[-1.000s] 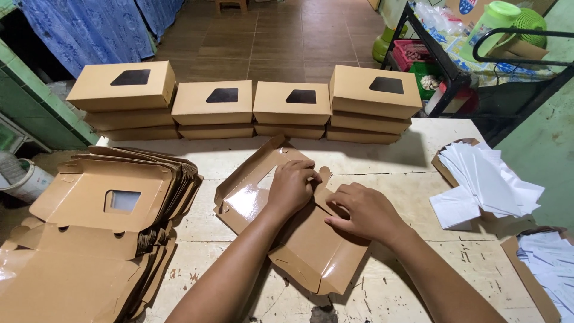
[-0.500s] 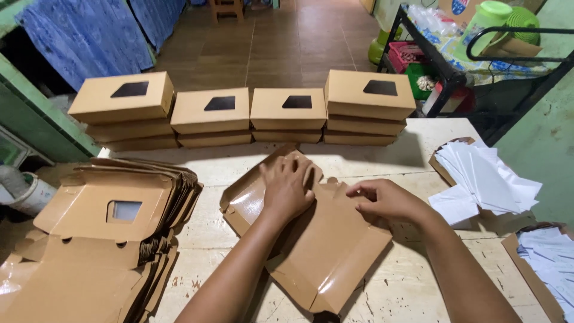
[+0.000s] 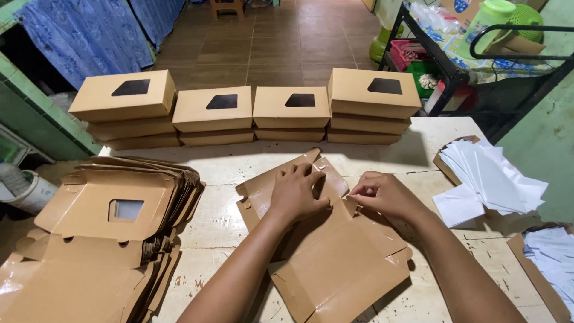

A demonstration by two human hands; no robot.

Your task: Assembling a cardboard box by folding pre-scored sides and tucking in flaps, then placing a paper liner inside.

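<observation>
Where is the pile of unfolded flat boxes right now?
In the head view, the pile of flat boxes lies at the table's left edge, beside the left hand.

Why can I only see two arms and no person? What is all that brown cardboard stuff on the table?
The camera sits on the person's head and looks down, so you see only their own arms. There is no machine here, just two bare hands.

The left hand presses flat on a brown cardboard box blank lying unfolded on the table. The right hand pinches a small flap of that same blank, right beside the left hand.

To the left lies a pile of flat blanks with little windows in them. Along the far edge of the table stand stacks of folded boxes, each with a dark window on its lid. To the right lies a heap of white paper sheets.
</observation>
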